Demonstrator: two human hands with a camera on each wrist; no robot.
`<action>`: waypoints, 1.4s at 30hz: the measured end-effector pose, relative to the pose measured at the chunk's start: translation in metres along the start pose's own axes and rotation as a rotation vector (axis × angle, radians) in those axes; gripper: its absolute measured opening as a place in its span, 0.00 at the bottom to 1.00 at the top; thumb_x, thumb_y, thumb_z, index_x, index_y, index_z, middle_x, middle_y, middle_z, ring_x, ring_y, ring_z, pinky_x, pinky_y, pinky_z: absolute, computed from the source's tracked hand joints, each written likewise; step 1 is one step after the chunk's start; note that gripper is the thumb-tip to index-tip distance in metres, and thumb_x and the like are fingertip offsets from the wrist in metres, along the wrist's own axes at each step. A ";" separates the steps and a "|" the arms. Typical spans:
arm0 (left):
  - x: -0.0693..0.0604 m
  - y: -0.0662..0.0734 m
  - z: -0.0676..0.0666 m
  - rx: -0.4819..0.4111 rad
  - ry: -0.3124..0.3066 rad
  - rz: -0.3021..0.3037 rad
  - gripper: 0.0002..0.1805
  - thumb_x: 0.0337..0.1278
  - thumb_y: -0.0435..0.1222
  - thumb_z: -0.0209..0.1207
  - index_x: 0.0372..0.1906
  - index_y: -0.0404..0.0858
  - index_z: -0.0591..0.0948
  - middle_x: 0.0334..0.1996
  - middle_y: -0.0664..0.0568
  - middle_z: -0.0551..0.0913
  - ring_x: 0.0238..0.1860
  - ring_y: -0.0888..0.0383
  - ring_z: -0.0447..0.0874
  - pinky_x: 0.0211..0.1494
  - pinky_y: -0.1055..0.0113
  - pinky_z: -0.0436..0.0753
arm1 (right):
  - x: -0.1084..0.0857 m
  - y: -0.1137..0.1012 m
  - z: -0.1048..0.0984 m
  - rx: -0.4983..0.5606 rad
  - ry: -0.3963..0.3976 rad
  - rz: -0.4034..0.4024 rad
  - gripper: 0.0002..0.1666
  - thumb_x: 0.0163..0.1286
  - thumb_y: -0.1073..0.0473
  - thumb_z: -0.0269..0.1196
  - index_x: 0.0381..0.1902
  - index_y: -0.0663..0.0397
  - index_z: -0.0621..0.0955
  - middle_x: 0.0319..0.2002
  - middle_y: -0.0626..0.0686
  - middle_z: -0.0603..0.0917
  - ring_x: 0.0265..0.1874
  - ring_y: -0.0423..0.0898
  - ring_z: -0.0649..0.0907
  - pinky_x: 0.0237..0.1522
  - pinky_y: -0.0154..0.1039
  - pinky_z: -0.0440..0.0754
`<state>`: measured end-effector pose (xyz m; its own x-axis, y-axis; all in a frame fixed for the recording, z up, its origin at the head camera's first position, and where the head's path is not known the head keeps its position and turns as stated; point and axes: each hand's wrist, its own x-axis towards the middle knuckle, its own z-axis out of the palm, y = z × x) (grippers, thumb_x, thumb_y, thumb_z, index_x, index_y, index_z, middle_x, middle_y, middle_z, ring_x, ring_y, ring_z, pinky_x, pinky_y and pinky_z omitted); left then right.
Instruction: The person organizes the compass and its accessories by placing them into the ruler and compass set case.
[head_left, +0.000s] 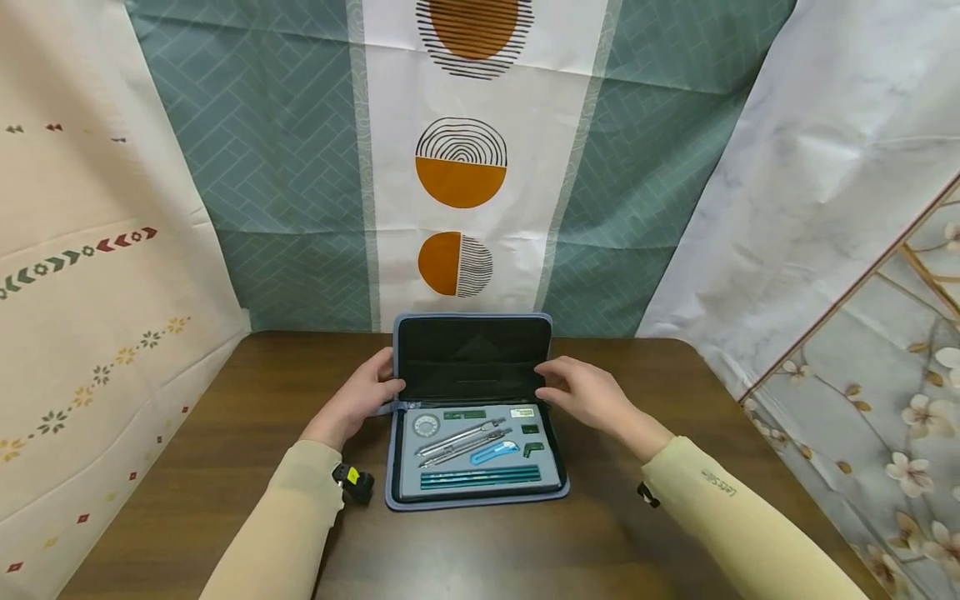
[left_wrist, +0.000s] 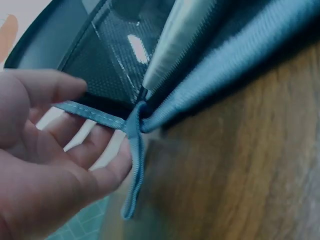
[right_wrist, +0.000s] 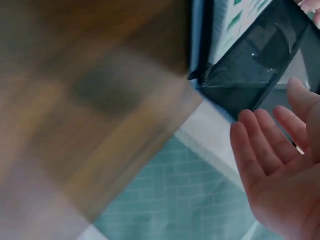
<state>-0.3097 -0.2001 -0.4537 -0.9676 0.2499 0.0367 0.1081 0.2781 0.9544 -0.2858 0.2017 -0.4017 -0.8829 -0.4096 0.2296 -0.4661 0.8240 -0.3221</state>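
Note:
A blue zip case [head_left: 480, 502] stands open on the table, its dark lid [head_left: 474, 342] raised at the back. In its grey tray [head_left: 412, 433] lie two silver compasses [head_left: 461, 442], a light-blue cutter [head_left: 494, 452], several green pencils [head_left: 480, 477], a round white disc [head_left: 426, 426] and small green pieces [head_left: 533, 449]. My left hand [head_left: 366, 390] holds the lid's left edge, thumb inside, fingers behind; a fabric loop [left_wrist: 133, 170] hangs beside them. My right hand [head_left: 592, 393] is at the lid's right edge, fingers [right_wrist: 262, 145] loosely extended; whether they press it I cannot tell.
The brown wooden table [head_left: 262, 417] extends on both sides of the case and in front of it. Behind its back edge hangs a green and white patterned curtain [head_left: 300, 183]. Other patterned cloths [head_left: 825, 167] hang at left and right.

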 end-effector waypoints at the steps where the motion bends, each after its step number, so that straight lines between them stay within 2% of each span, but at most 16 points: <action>1: -0.002 0.002 0.000 0.002 0.000 0.007 0.32 0.83 0.32 0.57 0.84 0.47 0.67 0.74 0.37 0.79 0.75 0.37 0.73 0.77 0.30 0.69 | -0.007 0.003 -0.001 0.013 -0.006 0.017 0.25 0.77 0.49 0.74 0.67 0.52 0.87 0.54 0.52 0.90 0.49 0.52 0.88 0.55 0.55 0.87; 4: -0.007 0.008 -0.002 0.008 -0.010 0.038 0.32 0.83 0.34 0.59 0.84 0.48 0.67 0.76 0.39 0.77 0.77 0.36 0.70 0.78 0.27 0.66 | -0.023 0.013 -0.002 0.038 -0.034 0.055 0.26 0.78 0.48 0.74 0.67 0.53 0.86 0.57 0.53 0.90 0.51 0.53 0.89 0.57 0.57 0.87; 9: -0.021 0.018 -0.005 0.000 -0.079 0.104 0.34 0.82 0.37 0.63 0.84 0.47 0.67 0.77 0.40 0.76 0.78 0.34 0.70 0.79 0.28 0.65 | -0.045 0.025 -0.003 0.046 -0.069 0.064 0.26 0.78 0.50 0.73 0.67 0.57 0.86 0.56 0.57 0.91 0.49 0.52 0.89 0.55 0.58 0.87; 12: -0.033 0.022 -0.006 0.047 -0.112 0.129 0.35 0.80 0.39 0.65 0.84 0.48 0.67 0.78 0.41 0.74 0.79 0.33 0.68 0.79 0.28 0.65 | -0.053 0.029 -0.004 0.061 -0.075 0.067 0.26 0.79 0.50 0.72 0.67 0.58 0.86 0.55 0.57 0.91 0.48 0.50 0.90 0.54 0.57 0.87; 15: -0.043 0.023 -0.010 0.123 -0.134 0.162 0.35 0.78 0.37 0.66 0.83 0.49 0.68 0.79 0.43 0.74 0.82 0.32 0.64 0.78 0.25 0.63 | -0.057 0.030 -0.004 0.078 -0.082 0.075 0.27 0.80 0.49 0.71 0.69 0.58 0.85 0.56 0.56 0.91 0.49 0.50 0.90 0.56 0.58 0.87; 18: -0.054 0.026 -0.014 0.202 -0.151 0.184 0.33 0.78 0.27 0.60 0.80 0.52 0.72 0.78 0.48 0.75 0.83 0.34 0.63 0.79 0.25 0.61 | -0.062 0.030 -0.005 0.090 -0.086 0.078 0.28 0.81 0.49 0.69 0.70 0.59 0.84 0.57 0.56 0.91 0.52 0.51 0.90 0.58 0.60 0.86; 21: -0.064 0.032 -0.016 0.301 -0.166 0.201 0.38 0.75 0.19 0.49 0.79 0.55 0.76 0.78 0.51 0.76 0.83 0.37 0.64 0.79 0.27 0.63 | -0.066 0.029 -0.006 0.101 -0.089 0.081 0.27 0.82 0.50 0.69 0.70 0.60 0.83 0.58 0.56 0.90 0.54 0.53 0.90 0.60 0.61 0.86; 23: -0.071 0.037 -0.017 0.352 -0.171 0.190 0.42 0.72 0.17 0.43 0.78 0.58 0.79 0.78 0.53 0.77 0.81 0.40 0.67 0.80 0.30 0.65 | -0.068 0.029 -0.006 0.107 -0.092 0.076 0.27 0.82 0.50 0.69 0.70 0.60 0.83 0.58 0.57 0.90 0.54 0.53 0.90 0.60 0.62 0.85; 25: -0.076 0.043 -0.017 0.403 -0.183 0.195 0.42 0.73 0.17 0.40 0.75 0.58 0.81 0.77 0.54 0.78 0.80 0.41 0.70 0.79 0.32 0.69 | -0.069 0.028 -0.006 0.111 -0.093 0.069 0.27 0.82 0.51 0.69 0.70 0.60 0.83 0.58 0.57 0.90 0.53 0.53 0.90 0.59 0.62 0.86; 28: -0.081 0.050 -0.014 0.433 -0.214 0.212 0.42 0.72 0.16 0.38 0.70 0.56 0.86 0.74 0.54 0.81 0.77 0.43 0.74 0.78 0.34 0.71 | -0.071 0.029 -0.005 0.116 -0.094 0.061 0.25 0.83 0.52 0.68 0.69 0.60 0.84 0.58 0.56 0.90 0.53 0.52 0.90 0.58 0.61 0.86; 31: -0.085 0.055 -0.009 0.448 -0.251 0.227 0.36 0.77 0.18 0.40 0.63 0.54 0.89 0.72 0.55 0.83 0.75 0.44 0.77 0.76 0.37 0.75 | -0.072 0.030 -0.005 0.113 -0.094 0.062 0.23 0.83 0.54 0.67 0.69 0.59 0.84 0.58 0.55 0.90 0.53 0.52 0.91 0.58 0.60 0.86; 34: -0.086 0.059 -0.001 0.491 -0.276 0.253 0.25 0.84 0.24 0.48 0.59 0.52 0.90 0.68 0.55 0.86 0.71 0.46 0.81 0.73 0.41 0.79 | -0.072 0.030 -0.003 0.108 -0.098 0.072 0.23 0.83 0.55 0.67 0.69 0.58 0.84 0.59 0.55 0.90 0.53 0.52 0.91 0.58 0.61 0.86; 37: -0.088 0.063 0.011 0.588 -0.305 0.300 0.15 0.87 0.32 0.56 0.61 0.48 0.89 0.64 0.55 0.87 0.67 0.49 0.84 0.72 0.43 0.81 | -0.072 0.030 -0.001 0.098 -0.098 0.067 0.22 0.83 0.55 0.67 0.69 0.58 0.84 0.60 0.56 0.89 0.54 0.53 0.91 0.59 0.61 0.86; 42: -0.093 0.074 0.040 0.780 -0.355 0.412 0.15 0.86 0.39 0.59 0.66 0.44 0.86 0.63 0.53 0.87 0.65 0.49 0.84 0.70 0.43 0.82 | -0.070 0.027 0.002 0.092 -0.078 0.044 0.20 0.84 0.57 0.66 0.68 0.58 0.85 0.62 0.57 0.89 0.57 0.56 0.89 0.61 0.62 0.85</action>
<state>-0.2028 -0.1656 -0.3982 -0.7072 0.6981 0.1120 0.6716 0.6138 0.4150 -0.2370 0.2519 -0.4289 -0.9027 -0.4060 0.1423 -0.4268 0.8042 -0.4137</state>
